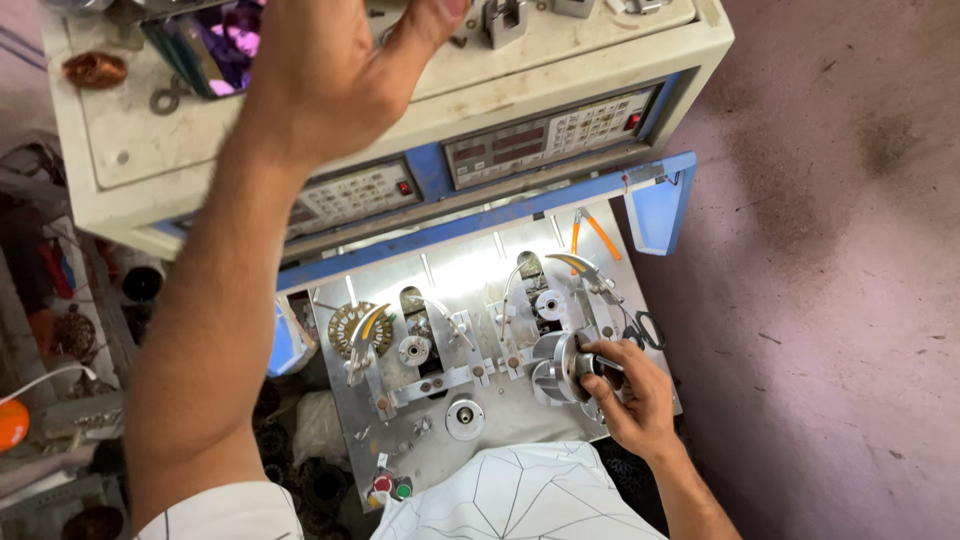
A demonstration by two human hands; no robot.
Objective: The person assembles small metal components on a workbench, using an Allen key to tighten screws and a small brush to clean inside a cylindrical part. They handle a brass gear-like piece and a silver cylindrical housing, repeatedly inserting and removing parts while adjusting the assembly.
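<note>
My right hand [632, 392] grips a round metal winding form [556, 367] at the right station of a coil winding machine's metal bed [430, 455]. My left hand [345, 70] is raised high over the top of the cream control cabinet [560, 62], fingers spread and holding nothing. It hovers near a dark, shiny phone-like object [205, 50] lying on the cabinet top. The left station holds a round stator core with copper windings [352, 325] under a curved metal guide.
Two display and keypad panels [545, 135] face me on the cabinet front. Orange-handled pliers [590, 232] and black scissors [648, 330] lie at the bed's right. A copper coil [95, 70] sits on the cabinet top. Red and green buttons [392, 487] are near my shirt. Cluttered parts fill the left.
</note>
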